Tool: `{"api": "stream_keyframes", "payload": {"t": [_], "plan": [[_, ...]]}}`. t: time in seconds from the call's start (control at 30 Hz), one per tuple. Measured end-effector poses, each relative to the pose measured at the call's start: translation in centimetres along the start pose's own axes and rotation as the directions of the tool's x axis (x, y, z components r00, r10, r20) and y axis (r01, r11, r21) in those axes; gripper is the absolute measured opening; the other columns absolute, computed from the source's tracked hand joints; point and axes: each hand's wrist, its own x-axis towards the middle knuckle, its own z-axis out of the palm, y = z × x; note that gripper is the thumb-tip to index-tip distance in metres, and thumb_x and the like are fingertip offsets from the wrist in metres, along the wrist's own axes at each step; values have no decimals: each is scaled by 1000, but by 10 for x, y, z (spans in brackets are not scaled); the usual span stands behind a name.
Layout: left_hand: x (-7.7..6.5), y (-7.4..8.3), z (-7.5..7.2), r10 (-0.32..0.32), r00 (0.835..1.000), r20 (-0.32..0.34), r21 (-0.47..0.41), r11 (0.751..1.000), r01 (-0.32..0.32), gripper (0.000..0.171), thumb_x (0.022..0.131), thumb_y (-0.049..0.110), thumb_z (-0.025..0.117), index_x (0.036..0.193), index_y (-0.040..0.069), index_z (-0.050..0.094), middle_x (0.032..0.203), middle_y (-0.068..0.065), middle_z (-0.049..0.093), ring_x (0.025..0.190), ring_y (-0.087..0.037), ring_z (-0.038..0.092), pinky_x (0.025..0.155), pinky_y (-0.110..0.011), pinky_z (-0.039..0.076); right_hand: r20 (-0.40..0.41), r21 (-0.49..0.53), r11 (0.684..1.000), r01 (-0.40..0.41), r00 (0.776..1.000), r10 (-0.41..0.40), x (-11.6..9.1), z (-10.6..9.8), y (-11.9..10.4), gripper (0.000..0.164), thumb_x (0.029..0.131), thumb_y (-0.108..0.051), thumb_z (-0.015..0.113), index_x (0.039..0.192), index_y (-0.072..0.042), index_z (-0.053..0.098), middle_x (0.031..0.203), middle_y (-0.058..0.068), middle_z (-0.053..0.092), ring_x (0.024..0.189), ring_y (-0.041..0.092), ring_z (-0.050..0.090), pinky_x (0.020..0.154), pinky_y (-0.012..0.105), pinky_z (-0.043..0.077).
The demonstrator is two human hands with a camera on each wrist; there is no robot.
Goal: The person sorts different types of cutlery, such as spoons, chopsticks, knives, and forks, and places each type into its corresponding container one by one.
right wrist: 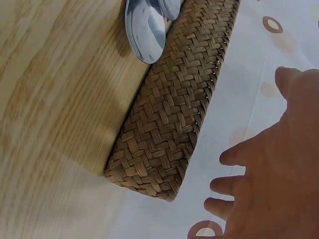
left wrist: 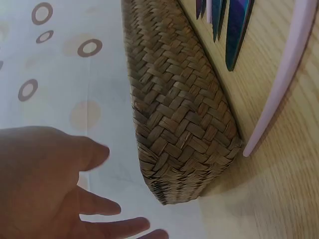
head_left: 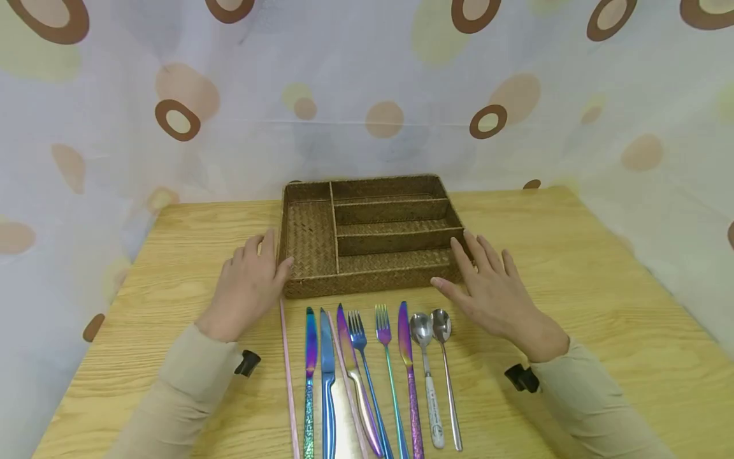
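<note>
A brown woven cutlery tray point(head_left: 373, 284) with divided compartments lies flat on the table. My left hand point(head_left: 243, 287) is at its left front corner, thumb close over the rim and fingers extended. On the opposite side, my right hand point(head_left: 496, 299) spreads its fingers along the right end, fingertips right at the rim. Both wrist views show the tray's woven wall point(left wrist: 179, 109) and straight or relaxed fingers, with nothing held by the left hand point(left wrist: 45, 184) or the right hand point(right wrist: 279, 169). The compartments visible in the head view hold nothing.
In front of the tray lies a row of cutlery: several knives such as a teal-purple one point(head_left: 310, 357), two forks point(head_left: 383, 325), two spoons point(head_left: 421, 328) and two pink sticks point(head_left: 288, 376). A patterned cloth point(head_left: 344, 76) hangs behind the wooden table point(head_left: 602, 306).
</note>
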Motion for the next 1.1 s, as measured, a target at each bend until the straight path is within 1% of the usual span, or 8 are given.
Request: {"api": "stream_keyframes", "payload": {"t": [0.13, 0.27, 0.4, 0.53, 0.67, 0.77, 0.93, 1.1], "plan": [[10, -2, -1, -46, 999, 4, -34, 998, 46, 56, 106, 27, 40, 145, -12, 34, 127, -38, 53, 97, -48, 64, 71, -53, 58, -4, 0, 1000, 0, 1000, 0, -1, 1, -1, 86, 100, -65, 30, 160, -7, 10, 166, 18, 2, 152, 44, 3, 118, 69, 4], [17, -2, -1, -116, 991, 72, -64, 991, 120, 49, 105, 27, 38, 137, -10, 47, 105, -30, 63, 65, -32, 62, 43, -37, 49, -7, 10, 1000, -7, 1000, 7, -4, 1, -2, 85, 100, -65, 30, 159, -7, 12, 166, 18, 4, 152, 44, 4, 118, 68, 5], [21, -4, 3, -169, 976, 133, -74, 981, 180, 46, 105, 30, 37, 125, -6, 57, 70, -12, 56, 52, -21, 50, 41, -33, 38, -6, 18, 1000, -8, 1000, 8, -8, 1, -4, 83, 101, -64, 30, 159, -6, 17, 165, 20, 11, 151, 45, 8, 118, 67, 8], [22, -7, 11, -191, 969, 154, -97, 973, 207, 47, 105, 30, 38, 135, -3, 54, 55, -2, 44, 44, -14, 39, 38, -28, 34, -15, 15, 1000, -7, 1000, 7, -11, 0, -7, 80, 102, -62, 31, 154, 0, 29, 157, 25, 27, 146, 47, 23, 116, 66, 19], [21, -9, 19, -198, 974, 112, -144, 966, 213, 47, 105, 27, 40, 142, -1, 48, 49, 2, 37, 39, -9, 30, 34, -22, 28, -65, -25, 1000, 15, 998, -17, -14, 0, -10, 67, 103, -52, 42, 133, 7, 51, 131, 29, 50, 121, 45, 50, 100, 60, 44], [21, -10, 23, -177, 982, 60, -160, 970, 185, 45, 104, 23, 41, 139, -4, 50, 48, 2, 36, 38, -9, 29, 32, -21, 27, -95, -45, 999, 19, 995, -23, -18, -1, -13, 49, 101, -40, 52, 114, 7, 59, 108, 23, 57, 96, 36, 57, 81, 49, 53], [21, -9, 23, -162, 986, 50, -159, 973, 168, 44, 104, 21, 41, 138, -6, 51, 47, 2, 36, 37, -8, 29, 32, -21, 27, 37, 20, 1000, -22, 999, 21, -28, -2, -24, 28, 99, -33, 56, 92, -6, 63, 82, 4, 58, 67, 16, 52, 54, 30, 46], [22, -11, 24, -166, 982, 91, -194, 964, 181, 46, 105, 21, 40, 140, -7, 48, 48, 1, 38, 38, -8, 30, 33, -21, 29, 255, 52, 998, -21, 967, 7, -42, 8, -35, 35, 96, -30, 56, 65, -17, 47, 58, -5, 43, 51, 9, 38, 45, 24, 31]]}}
